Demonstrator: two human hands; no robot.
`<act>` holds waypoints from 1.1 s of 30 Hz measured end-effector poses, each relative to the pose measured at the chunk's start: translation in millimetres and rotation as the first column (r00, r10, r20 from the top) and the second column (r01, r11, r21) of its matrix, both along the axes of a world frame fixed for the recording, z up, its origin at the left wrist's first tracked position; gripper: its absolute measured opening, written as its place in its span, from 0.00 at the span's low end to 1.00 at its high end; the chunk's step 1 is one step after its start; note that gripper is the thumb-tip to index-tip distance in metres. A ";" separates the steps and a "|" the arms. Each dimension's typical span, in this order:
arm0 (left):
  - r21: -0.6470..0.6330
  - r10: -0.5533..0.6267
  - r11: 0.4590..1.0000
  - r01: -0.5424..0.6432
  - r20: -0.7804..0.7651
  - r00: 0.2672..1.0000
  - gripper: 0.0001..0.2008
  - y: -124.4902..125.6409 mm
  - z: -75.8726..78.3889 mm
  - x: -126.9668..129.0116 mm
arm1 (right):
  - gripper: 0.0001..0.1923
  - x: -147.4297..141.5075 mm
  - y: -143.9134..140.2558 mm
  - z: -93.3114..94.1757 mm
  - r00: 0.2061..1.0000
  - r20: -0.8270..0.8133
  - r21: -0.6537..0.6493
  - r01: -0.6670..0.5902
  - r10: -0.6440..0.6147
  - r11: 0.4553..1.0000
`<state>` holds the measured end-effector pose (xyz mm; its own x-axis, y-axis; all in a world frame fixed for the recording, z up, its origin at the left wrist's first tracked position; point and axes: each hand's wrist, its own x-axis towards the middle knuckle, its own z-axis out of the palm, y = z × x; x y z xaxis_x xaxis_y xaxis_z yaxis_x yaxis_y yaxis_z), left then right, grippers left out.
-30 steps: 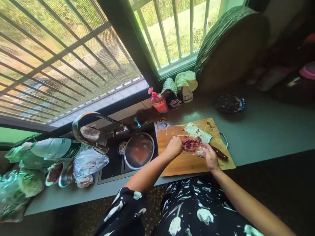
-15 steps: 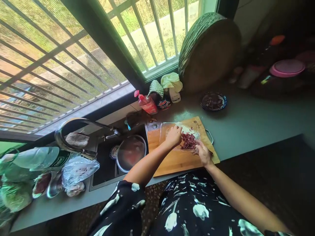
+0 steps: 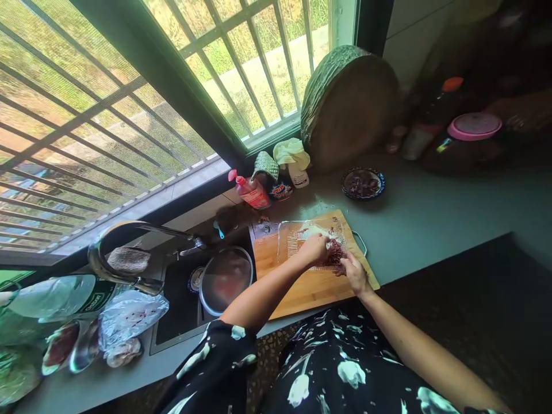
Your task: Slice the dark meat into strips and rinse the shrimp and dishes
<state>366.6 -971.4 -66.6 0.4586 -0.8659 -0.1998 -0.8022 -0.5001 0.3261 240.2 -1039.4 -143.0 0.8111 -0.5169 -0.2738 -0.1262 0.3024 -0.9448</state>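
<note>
On the wooden cutting board (image 3: 310, 296), a clear plastic tray (image 3: 280, 244) holds a small heap of dark red shreds (image 3: 334, 253) and some white material (image 3: 308, 229). My left hand (image 3: 315, 249) reaches in from the left, fingers curled down into the shreds. From the right comes my right hand (image 3: 355, 272), its thumb and fingers closed on the shreds at the near right of the heap. The hands are close together, with the heap between them. Most of my fingertips are hidden. A few loose shreds lie on the tray's far side.
A sink (image 3: 176, 316) with a bowl of reddish water (image 3: 227, 282) is left of the board. Bagged food (image 3: 133, 313) and a large bottle (image 3: 64, 296) lie farther left. Behind stand a pink pump bottle (image 3: 252, 191), a plate of dark food (image 3: 363, 184) and a round block (image 3: 353, 109).
My left hand has moved right, onto the heap. My right hand has closed in, and the shreds are gathered more tightly between both hands. The view has shifted slightly.
</note>
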 end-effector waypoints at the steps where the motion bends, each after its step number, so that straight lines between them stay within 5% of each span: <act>1: -0.019 0.019 1.000 -0.018 0.071 0.997 0.13 -2.5 1.0 2.7 | 0.20 0.0 -0.7 0.7 1.000 0.002 -0.007 -0.003 0.003 1.000; 8: -0.037 0.004 0.999 0.002 0.155 0.988 0.24 -22.3 -9.2 -3.1 | 0.20 0.4 -2.9 11.3 1.000 0.017 -0.164 -0.003 0.005 0.987; 15: 0.030 0.083 0.996 -0.085 0.060 0.995 0.19 -25.0 -6.1 -14.1 | 0.19 -0.9 -5.9 3.3 0.999 0.032 -0.193 0.018 -0.012 0.981; 20: 0.115 -0.079 0.990 0.084 -0.049 0.996 0.16 -17.5 1.4 -11.9 | 0.18 -2.1 -8.5 -1.5 1.000 0.027 -0.152 0.003 0.001 0.988; 25: 0.193 -0.267 0.936 0.296 -0.160 0.950 0.23 -9.8 13.3 -5.8 | 0.24 -8.6 -4.8 -2.1 0.992 0.084 0.027 -0.096 0.094 0.995; 33: 0.187 -0.305 0.881 0.435 -0.479 0.823 0.08 -11.0 24.0 -13.2 | 0.27 -11.9 2.0 -11.9 0.992 0.105 0.078 -0.083 0.074 0.994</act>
